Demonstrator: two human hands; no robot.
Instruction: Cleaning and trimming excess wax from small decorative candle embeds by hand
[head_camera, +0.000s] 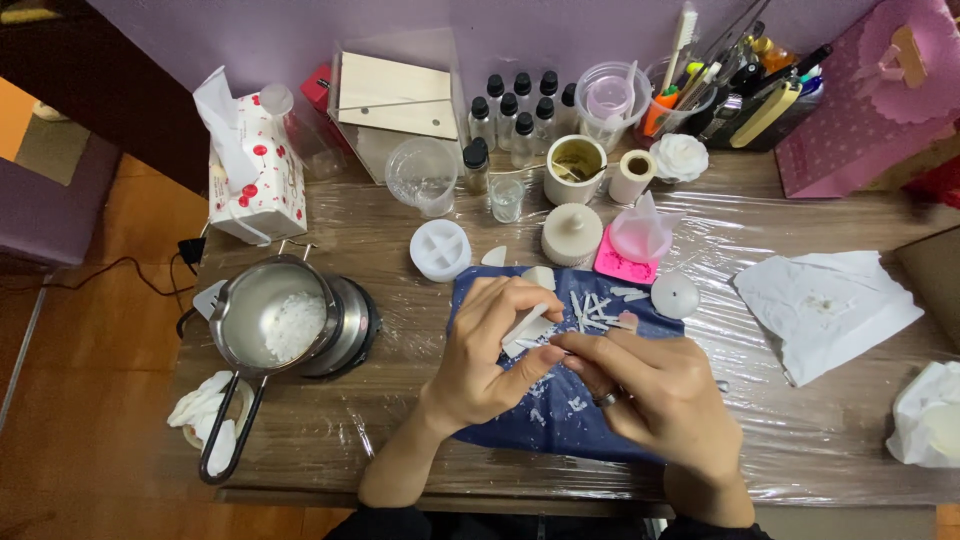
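Observation:
My left hand (487, 350) and my right hand (650, 390) meet over a dark blue cloth (560, 420) on the table. Between the fingers of both hands is a white wax piece (525, 328), flat and wedge-shaped. My right hand wears a ring and pinches the piece's lower edge with thumb and forefinger. Several white wax slivers (595, 305) lie scattered on the cloth just beyond my fingers, and small crumbs lie under my palms.
A steel pot with white wax flakes (270, 320) sits on a small burner at left. A tissue box (255, 175), plastic cups, small bottles (515, 115), a white round mould (440, 250), pink moulds (630, 250), crumpled paper (825, 305) and a pen holder crowd the plastic-covered table.

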